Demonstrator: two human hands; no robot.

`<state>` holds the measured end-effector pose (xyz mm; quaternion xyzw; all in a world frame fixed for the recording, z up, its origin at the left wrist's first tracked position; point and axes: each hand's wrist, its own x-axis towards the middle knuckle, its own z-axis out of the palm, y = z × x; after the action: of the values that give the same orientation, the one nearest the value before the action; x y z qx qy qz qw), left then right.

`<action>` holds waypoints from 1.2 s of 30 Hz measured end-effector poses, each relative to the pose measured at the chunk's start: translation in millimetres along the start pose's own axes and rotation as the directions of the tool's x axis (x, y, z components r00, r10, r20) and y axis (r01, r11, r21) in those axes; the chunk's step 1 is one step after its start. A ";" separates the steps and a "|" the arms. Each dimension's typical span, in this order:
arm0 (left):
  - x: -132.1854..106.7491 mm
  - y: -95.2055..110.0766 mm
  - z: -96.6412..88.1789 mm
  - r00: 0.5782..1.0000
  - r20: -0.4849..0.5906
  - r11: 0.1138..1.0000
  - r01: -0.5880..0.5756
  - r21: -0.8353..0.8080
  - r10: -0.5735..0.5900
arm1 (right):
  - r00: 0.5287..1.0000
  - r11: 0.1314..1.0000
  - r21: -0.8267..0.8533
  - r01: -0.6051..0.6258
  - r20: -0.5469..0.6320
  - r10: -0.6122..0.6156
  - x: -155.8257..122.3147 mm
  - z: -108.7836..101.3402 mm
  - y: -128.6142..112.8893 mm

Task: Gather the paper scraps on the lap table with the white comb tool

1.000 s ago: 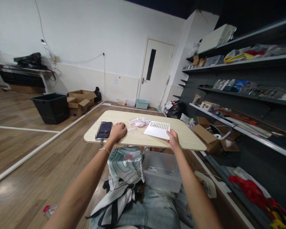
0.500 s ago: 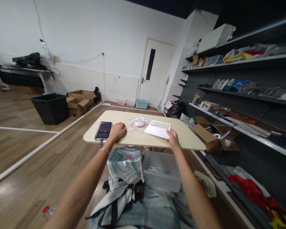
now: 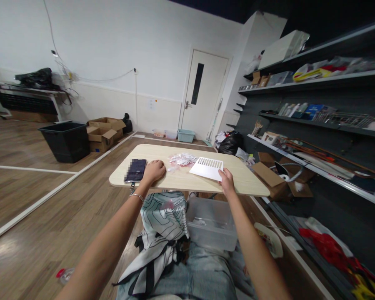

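My left hand [image 3: 154,171] rests on the pale wooden table [image 3: 187,181] as a loose fist, right beside a dark phone [image 3: 135,170] on its left. No object shows in that fist. My right hand [image 3: 226,181] lies at the table's near edge, its fingers pinching the near corner of a white slotted card [image 3: 207,168]. A pile of small white and pink packets [image 3: 182,159] sits on the table between the hands, slightly farther away.
A clear plastic bin [image 3: 211,223] and a patterned bag [image 3: 164,216] sit under the table by my knees. Dark shelves [image 3: 312,125] full of goods line the right wall. A black tub [image 3: 65,141] and cardboard boxes [image 3: 104,133] stand at left, a white door [image 3: 202,95] behind.
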<state>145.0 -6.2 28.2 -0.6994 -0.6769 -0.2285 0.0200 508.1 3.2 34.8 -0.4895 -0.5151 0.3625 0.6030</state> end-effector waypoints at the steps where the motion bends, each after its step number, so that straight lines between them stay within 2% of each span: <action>1: -0.1 0.2 -0.2 1.000 0.002 1.000 0.002 -0.001 -0.002 | 1.000 1.000 0.003 0.001 -0.004 -0.001 0.1 -0.1 0.0; 19: -0.8 0.6 -0.6 1.000 -0.004 1.000 0.008 -0.006 -0.008 | 0.998 1.000 0.009 0.001 0.069 -0.002 -7.0 -0.3 -8.3; 31: -2.6 2.8 -4.1 1.000 0.004 1.000 0.018 -0.019 -0.018 | 0.971 0.999 0.034 -0.034 0.237 0.025 -10.4 -0.6 -12.7; 36: -2.2 2.2 -3.6 1.000 0.008 0.999 0.014 -0.030 -0.014 | 0.966 0.999 0.029 -0.031 0.257 0.023 -11.2 -1.0 -14.6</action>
<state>146.0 -9.6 31.2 -0.6957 -0.6783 -0.2362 0.0052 505.8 -11.4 45.9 -0.4355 -0.5760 0.4396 0.5343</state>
